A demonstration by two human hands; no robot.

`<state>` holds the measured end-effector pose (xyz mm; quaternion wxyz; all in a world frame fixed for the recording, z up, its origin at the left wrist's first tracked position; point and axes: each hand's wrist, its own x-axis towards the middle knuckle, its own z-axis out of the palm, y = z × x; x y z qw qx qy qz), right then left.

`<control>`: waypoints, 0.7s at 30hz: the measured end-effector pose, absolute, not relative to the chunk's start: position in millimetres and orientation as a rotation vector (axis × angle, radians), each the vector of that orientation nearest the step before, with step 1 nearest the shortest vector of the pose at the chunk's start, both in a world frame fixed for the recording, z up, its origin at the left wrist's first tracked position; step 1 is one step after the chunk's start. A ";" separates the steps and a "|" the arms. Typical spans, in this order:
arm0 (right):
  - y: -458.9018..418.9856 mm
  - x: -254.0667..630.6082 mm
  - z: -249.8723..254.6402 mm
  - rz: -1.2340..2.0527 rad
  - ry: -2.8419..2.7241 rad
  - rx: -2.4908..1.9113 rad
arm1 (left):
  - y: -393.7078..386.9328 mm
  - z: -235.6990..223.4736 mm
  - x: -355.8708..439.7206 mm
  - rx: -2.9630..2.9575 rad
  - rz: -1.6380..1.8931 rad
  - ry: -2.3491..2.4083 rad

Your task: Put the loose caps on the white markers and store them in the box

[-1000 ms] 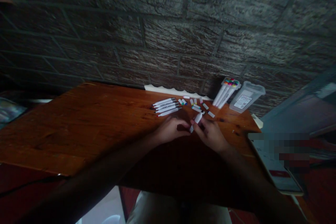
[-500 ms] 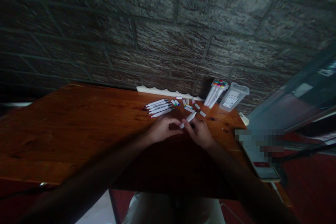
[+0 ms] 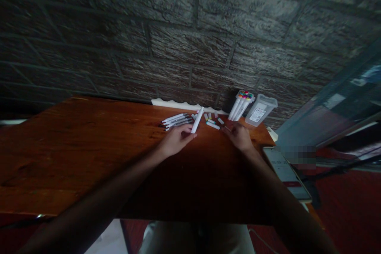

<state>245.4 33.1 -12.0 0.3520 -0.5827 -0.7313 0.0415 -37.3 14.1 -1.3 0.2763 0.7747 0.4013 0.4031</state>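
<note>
My left hand (image 3: 177,139) is closed on a white marker (image 3: 197,121), which it holds tilted up above the table. Farther right, my right hand (image 3: 239,136) is low over the table with its fingertips drawn together. What lies between those fingertips is too dark and small to make out. Near them are several loose marker caps (image 3: 220,120) and a white marker-like piece (image 3: 213,125). Beyond my left hand, several uncapped white markers (image 3: 174,118) lie side by side, tips to the left.
A clear holder packed with upright markers (image 3: 240,105) stands at the back right beside a clear plastic container (image 3: 260,110) with a label. A scalloped white strip (image 3: 169,105) runs along the stone wall. On the right table edge lies a tablet-like device (image 3: 285,170).
My hands have moved apart. The marker has gone from my right hand to my left, which has shifted slightly left and raised it. My right hand has moved right to the loose caps.
</note>
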 end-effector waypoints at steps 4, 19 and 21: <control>39.0 229.3 -16.9 0.060 -2.071 -1.470 | 9.0 1.4 -32.9 2.104 1.012 1.041; 6.9 227.4 23.6 0.756 -1.536 -1.100 | 0.2 9.7 -39.2 2.387 0.828 1.151; 6.3 226.0 24.2 0.795 -1.513 -1.087 | -0.6 10.8 -39.3 2.401 0.808 1.167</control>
